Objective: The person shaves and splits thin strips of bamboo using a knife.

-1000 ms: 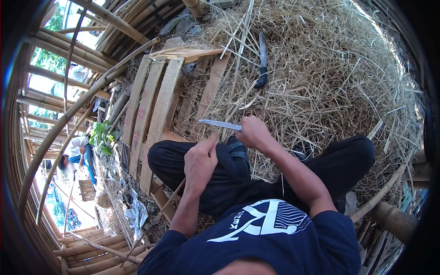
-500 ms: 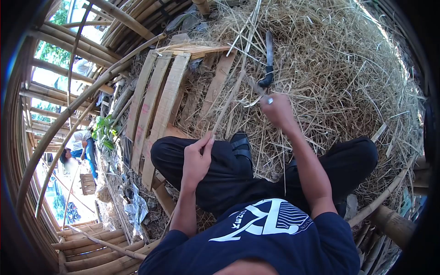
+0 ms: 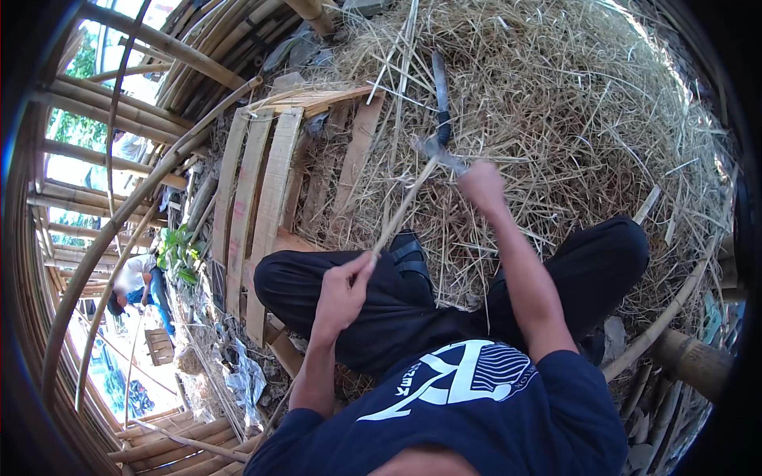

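A thin bamboo strip [image 3: 402, 213] slants up and away from my left hand [image 3: 345, 292], which pinches its near end between thumb and fingers above my left knee. My right hand [image 3: 482, 189] is closed around a knife, its handle hidden in the fist. The knife blade [image 3: 444, 155], somewhat blurred, points left and meets or crosses the strip's far end. Just beyond it, a long machete [image 3: 441, 91] with a black-wrapped handle lies on the straw.
Dry straw and shavings [image 3: 556, 119] cover the ground ahead. A wooden pallet [image 3: 274, 178] lies at left, with bamboo rails [image 3: 119, 111] beyond. Another person [image 3: 143, 278] bends over outside at far left. A bamboo pole [image 3: 694, 365] stands at right.
The knife in my right hand has gone from a blurred position beside the strip to its far end. The strip now points further right. The whole view has shifted slightly.
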Available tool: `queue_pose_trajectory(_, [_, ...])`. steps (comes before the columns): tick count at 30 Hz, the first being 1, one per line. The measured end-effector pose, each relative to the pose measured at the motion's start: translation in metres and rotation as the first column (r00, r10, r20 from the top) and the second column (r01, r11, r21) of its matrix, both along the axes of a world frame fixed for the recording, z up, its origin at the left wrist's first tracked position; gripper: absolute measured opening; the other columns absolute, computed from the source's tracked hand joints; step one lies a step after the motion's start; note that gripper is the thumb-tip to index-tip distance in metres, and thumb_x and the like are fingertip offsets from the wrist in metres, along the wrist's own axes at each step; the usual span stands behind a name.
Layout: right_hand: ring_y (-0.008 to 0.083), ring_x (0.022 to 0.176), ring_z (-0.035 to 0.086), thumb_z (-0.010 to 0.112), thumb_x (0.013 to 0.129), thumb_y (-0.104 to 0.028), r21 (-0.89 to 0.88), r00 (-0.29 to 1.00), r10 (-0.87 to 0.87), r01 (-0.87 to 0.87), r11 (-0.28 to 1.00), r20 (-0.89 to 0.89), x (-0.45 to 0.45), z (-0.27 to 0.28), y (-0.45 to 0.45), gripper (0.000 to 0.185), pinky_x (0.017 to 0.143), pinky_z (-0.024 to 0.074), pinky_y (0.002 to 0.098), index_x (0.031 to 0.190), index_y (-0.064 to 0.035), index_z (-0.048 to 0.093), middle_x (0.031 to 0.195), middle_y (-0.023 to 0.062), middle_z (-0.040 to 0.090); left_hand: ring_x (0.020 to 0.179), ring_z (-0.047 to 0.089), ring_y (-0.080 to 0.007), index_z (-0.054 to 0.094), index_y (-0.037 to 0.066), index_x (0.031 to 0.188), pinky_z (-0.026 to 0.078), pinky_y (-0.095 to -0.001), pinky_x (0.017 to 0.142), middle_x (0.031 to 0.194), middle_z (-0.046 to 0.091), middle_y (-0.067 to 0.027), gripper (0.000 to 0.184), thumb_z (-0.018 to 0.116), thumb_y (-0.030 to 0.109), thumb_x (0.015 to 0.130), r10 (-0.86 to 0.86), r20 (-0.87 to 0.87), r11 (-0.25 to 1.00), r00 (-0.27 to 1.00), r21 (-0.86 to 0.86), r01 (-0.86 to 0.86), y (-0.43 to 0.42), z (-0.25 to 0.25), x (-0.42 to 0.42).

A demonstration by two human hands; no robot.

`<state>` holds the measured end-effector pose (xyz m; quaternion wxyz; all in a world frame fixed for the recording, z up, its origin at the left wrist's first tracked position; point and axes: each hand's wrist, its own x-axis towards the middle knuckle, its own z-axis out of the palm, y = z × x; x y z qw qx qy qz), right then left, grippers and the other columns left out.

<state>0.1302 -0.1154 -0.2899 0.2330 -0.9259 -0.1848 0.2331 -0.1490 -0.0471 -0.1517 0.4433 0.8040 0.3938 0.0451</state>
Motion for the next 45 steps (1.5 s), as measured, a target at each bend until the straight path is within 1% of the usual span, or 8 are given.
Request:
queue_pose_trajectory(5, [0.036,0.085,0.069,0.058,0.083,-0.024,0.084,0.957,-0.289,0.288,0.954,0.0,0.056,0.003,-0.012,0.032,0.075,0.0537,0.0445,0.093,0.0039,0.07,0.09,0.023,0.069,0.068,0.045,-0.0008,0.062,-0.003,0.119,0.04,-0.0191,0.058,0.08,0.065,-0.0004,0.027,0.058,0.006,0.094,0.061,0.013,0.997,0.998,-0.046,-0.061,0.005,0.007,-0.029])
queue_pose_trajectory(12, [0.0423,0.072,0.066,0.059,0.079,-0.022,0.286,0.857,0.516,-0.497,0.819,0.012,-0.079,0.065,0.012,0.028,0.07,0.0545,0.0463,0.076,0.0045,0.068,0.071,0.0267,0.064,0.067,0.048,-0.0027,0.06,-0.006,0.118,0.042,-0.0214,0.058,0.079,0.068,-0.0078,0.027,0.057,0.008,0.095,0.015,0.19,0.991,0.982,0.13,-0.041,0.016,-0.003,0.0])
queue_pose_trajectory(17, [0.0418,0.071,0.066,0.062,0.073,-0.018,0.248,0.857,0.516,-0.502,0.829,0.01,-0.08,0.046,0.012,0.025,0.07,0.0556,0.0453,0.074,0.0068,0.067,0.074,0.0271,0.065,0.078,0.058,-0.0045,0.06,-0.006,0.117,0.047,-0.0228,0.067,0.086,0.071,-0.0133,0.027,0.057,0.008,0.095,-0.023,0.071,0.996,0.997,0.093,0.016,0.009,-0.003,-0.002])
queue_pose_trajectory(24, [0.036,0.084,0.069,0.059,0.079,-0.02,0.113,0.949,-0.306,0.312,0.943,-0.073,0.058,-0.012,-0.017,0.028,0.072,0.054,0.0421,0.09,0.004,0.07,0.089,0.0246,0.069,0.086,0.061,-0.0059,0.062,-0.007,0.116,0.05,-0.0223,0.075,0.096,0.072,-0.0114,0.026,0.06,0.004,0.093,0.022,0.09,0.999,0.996,-0.028,-0.019,-0.012,0.018,-0.039])
queue_pose_trajectory(30, [0.0329,0.059,0.065,0.056,0.084,-0.021,0.387,0.96,0.193,-0.103,0.917,-0.202,-0.031,0.068,0.002,0.029,0.062,0.053,0.0428,0.084,0.0031,0.071,0.067,0.0221,0.065,0.079,0.068,-0.0333,0.064,-0.004,0.11,0.051,-0.0311,0.068,0.089,0.066,-0.0242,0.023,0.06,0.002,0.089,0.057,0.051,0.915,0.997,0.396,-0.073,0.008,0.026,-0.013])
queue_pose_trajectory(34, [0.0427,0.068,0.065,0.059,0.079,-0.02,0.346,0.883,0.469,-0.448,0.824,0.027,-0.092,0.073,0.011,0.027,0.07,0.0545,0.0475,0.073,0.0046,0.068,0.071,0.0256,0.065,0.067,0.064,-0.0165,0.064,-0.007,0.111,0.048,-0.0259,0.063,0.081,0.068,-0.0192,0.024,0.061,0.002,0.089,-0.119,0.134,0.866,0.984,0.499,0.037,0.005,0.016,0.006])
queue_pose_trajectory(39, [0.0393,0.073,0.067,0.064,0.072,-0.018,0.245,0.877,0.479,-0.474,0.845,0.043,-0.072,0.05,0.008,0.02,0.071,0.055,0.046,0.072,0.0015,0.069,0.073,0.0226,0.066,0.071,0.064,-0.0342,0.064,-0.006,0.109,0.048,-0.0333,0.063,0.082,0.064,-0.0229,0.021,0.059,0.0,0.089,-0.115,0.114,0.92,0.987,0.388,0.062,-0.005,0.014,0.008])
queue_pose_trajectory(45, [0.0362,0.086,0.068,0.06,0.08,-0.025,0.062,0.956,-0.272,0.28,0.958,-0.11,0.046,-0.031,-0.015,0.032,0.08,0.0525,0.0439,0.092,0.0033,0.069,0.093,0.0228,0.069,0.066,0.053,-0.005,0.063,-0.006,0.116,0.044,-0.0219,0.057,0.084,0.068,-0.003,0.025,0.058,-0.001,0.093,-0.057,0.193,0.969,0.98,0.246,0.007,-0.011,0.012,-0.028])
